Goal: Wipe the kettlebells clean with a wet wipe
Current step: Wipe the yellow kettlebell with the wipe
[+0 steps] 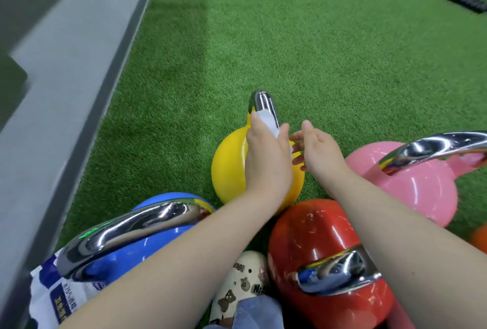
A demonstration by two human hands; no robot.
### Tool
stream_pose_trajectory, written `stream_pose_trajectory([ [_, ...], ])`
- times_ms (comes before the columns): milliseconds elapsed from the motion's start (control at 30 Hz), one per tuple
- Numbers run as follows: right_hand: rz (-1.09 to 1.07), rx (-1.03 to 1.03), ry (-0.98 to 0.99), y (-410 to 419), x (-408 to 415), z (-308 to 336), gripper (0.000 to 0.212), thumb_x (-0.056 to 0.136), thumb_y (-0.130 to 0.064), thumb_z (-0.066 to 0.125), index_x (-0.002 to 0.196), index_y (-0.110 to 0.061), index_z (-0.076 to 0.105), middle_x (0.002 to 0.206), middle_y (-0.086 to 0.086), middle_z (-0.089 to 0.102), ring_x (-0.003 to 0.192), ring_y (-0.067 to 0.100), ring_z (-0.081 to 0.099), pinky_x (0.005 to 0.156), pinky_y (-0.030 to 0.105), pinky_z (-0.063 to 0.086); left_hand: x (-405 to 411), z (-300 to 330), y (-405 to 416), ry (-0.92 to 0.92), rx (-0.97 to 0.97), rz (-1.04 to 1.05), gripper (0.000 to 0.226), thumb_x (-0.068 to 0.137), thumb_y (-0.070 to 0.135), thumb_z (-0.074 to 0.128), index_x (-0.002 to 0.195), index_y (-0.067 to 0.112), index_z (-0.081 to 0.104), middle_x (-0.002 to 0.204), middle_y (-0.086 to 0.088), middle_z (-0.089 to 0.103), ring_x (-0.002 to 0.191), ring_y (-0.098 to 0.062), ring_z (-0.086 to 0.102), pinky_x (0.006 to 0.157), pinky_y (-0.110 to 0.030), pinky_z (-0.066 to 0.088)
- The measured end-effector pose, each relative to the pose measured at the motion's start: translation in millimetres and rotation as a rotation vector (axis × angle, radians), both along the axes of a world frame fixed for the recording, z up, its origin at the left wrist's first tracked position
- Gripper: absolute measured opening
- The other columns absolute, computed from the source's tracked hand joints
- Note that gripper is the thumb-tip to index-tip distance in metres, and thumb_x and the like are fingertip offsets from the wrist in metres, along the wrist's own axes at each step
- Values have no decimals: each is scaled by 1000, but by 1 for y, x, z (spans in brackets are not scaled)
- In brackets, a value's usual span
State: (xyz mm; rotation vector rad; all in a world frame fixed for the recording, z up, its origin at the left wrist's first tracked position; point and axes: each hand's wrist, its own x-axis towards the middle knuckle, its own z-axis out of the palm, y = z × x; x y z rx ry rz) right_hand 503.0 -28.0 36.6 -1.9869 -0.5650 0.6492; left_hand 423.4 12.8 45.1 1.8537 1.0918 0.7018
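Gripping the wet wipe around the yellow kettlebell's chrome handle, which runs away from me, my left hand is nearer; my right hand hovers just beside it, fingers relaxed and empty.

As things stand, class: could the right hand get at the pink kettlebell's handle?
Probably yes: the right hand hovers open, holding nothing, and the pink kettlebell sits just to its right, chrome handle uncovered.

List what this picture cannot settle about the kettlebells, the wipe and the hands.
- Wet wipe: mostly hidden under the left hand on the yellow kettlebell handle; its size is unclear.
- Right hand: fingertips blurred, contact with the kettlebell undecidable.
- Wipe pack: print too small, partly behind the blue kettlebell.
- Orange object: cut off by the right edge.
- Red kettlebell: its base is cut off by the bottom edge.
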Motion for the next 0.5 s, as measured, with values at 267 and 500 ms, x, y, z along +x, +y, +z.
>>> stream_pose_trajectory([
  [267, -22, -4, -3, 1, 1, 0, 43, 101, -37, 25, 89, -12, 58, 68, 0, 57, 52, 17, 50, 57, 27, 37, -35, -46, -47, 367, 471, -131, 100, 66, 43, 69, 137, -8, 20, 124, -35, 49, 110, -43, 57, 85, -41, 51],
  [500, -33, 36, -15, 1, 1, 1, 43, 101, -34, 25, 85, -13, 58, 71, 3, 60, 66, 24, 57, 70, 33, 45, -19, -32, -22, 310, 582, -211, 57, 86, 30, 32, 134, -1, 38, 147, -26, 18, 135, -48, 24, 107, -50, 23],
])
